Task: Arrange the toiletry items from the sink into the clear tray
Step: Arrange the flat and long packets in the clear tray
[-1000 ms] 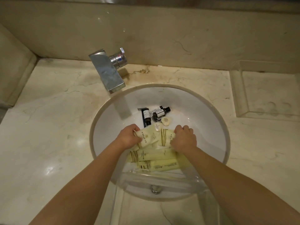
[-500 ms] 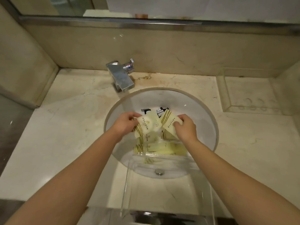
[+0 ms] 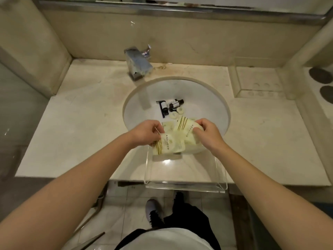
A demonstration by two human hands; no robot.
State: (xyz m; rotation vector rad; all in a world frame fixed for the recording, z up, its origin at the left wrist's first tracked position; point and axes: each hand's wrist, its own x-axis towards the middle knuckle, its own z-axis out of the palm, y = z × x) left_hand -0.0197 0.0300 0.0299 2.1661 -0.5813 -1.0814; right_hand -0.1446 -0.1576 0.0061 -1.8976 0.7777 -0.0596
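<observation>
Head view: the pale yellow packets (image 3: 173, 139) hang bunched over the near rim of the sink (image 3: 223, 105), gripped by my left hand (image 3: 146, 133) and pinched by my right hand (image 3: 207, 131). Next, I judge, I lower them into the clear tray (image 3: 185, 184) below; dark bottles (image 3: 171, 105) wait in the basin.

Both hands hold a bunch of pale yellow sachets (image 3: 177, 138) over the near edge of the white sink (image 3: 212, 103), the left hand (image 3: 146, 133) gripping the lower packets and the right hand (image 3: 207, 131) pinching the upper ones. Beneath them the clear tray (image 3: 185, 185) juts past the front of the marble tabletop (image 3: 81, 123). Two small dark bottles (image 3: 170, 105) and two round soaps (image 3: 177, 113) lie in the basin below the chrome faucet (image 3: 137, 64).
</observation>
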